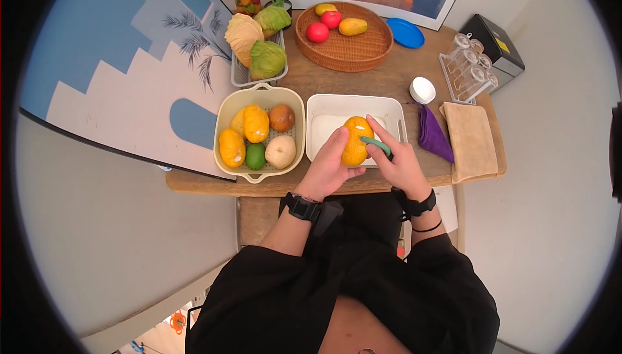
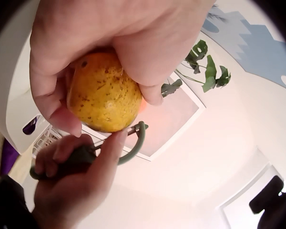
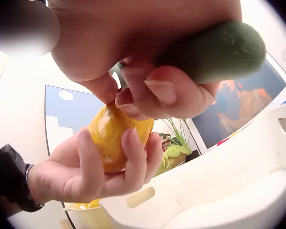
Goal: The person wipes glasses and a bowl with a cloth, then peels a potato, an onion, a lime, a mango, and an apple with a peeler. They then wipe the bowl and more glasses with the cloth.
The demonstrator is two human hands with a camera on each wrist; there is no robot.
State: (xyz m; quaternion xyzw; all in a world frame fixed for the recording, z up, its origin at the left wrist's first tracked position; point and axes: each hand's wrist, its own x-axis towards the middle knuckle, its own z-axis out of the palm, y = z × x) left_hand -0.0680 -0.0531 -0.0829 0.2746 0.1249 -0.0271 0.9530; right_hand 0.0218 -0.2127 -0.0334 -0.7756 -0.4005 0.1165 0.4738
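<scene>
My left hand (image 1: 326, 165) grips a speckled yellow mango (image 1: 354, 152) over the white rectangular bin (image 1: 313, 102). In the left wrist view the fingers and thumb wrap round the mango (image 2: 105, 98) from above. My right hand (image 1: 402, 167) holds a green peeler (image 1: 380, 144) with its head right at the mango's skin. The thick green handle (image 3: 224, 53) lies within the curled fingers in the right wrist view. There, the right fingertips overlap the top of the mango (image 3: 115, 138), and the blade is mostly hidden.
To the left stands a cream basket (image 1: 221, 111) with mangoes and other produce. Behind it, a grey crate (image 1: 242, 80) holds cabbages. A round wicker tray (image 1: 346, 59) with fruit sits at the back. At right are a white bowl (image 1: 422, 89), purple cloth (image 1: 433, 135), tan towel (image 1: 471, 143) and glass rack (image 1: 465, 72).
</scene>
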